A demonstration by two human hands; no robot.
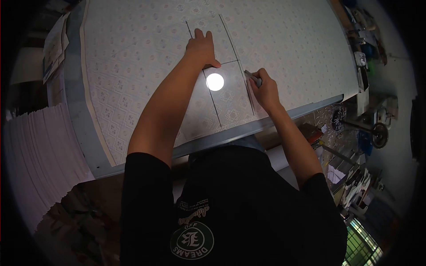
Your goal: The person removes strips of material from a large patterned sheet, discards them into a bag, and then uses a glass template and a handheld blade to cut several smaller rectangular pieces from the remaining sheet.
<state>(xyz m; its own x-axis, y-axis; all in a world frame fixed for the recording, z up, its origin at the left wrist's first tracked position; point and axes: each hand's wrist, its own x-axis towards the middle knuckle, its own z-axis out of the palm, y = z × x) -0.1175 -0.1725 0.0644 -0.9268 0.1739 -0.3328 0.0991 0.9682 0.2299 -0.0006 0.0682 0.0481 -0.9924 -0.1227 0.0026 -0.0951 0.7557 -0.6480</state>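
A pale sheet (146,57) with a faint repeating diamond pattern covers the table. Dark straight lines (228,37) run lengthwise over it, joined by a short cross line, and a bright round white spot (215,82) shows between them. Pressed down on the sheet by the left-hand line, my left hand (202,49) has its fingers spread and thumb out to the side, over the cross line. My right hand (265,88) is closed around a slim grey cutter-like tool (254,78), whose tip points at the right-hand line.
The table's grey edge (213,135) runs just in front of my body. At left stands a tall stack of white paper (40,155). Tools and clutter (355,188) crowd the right side, near a round metal wheel (380,135).
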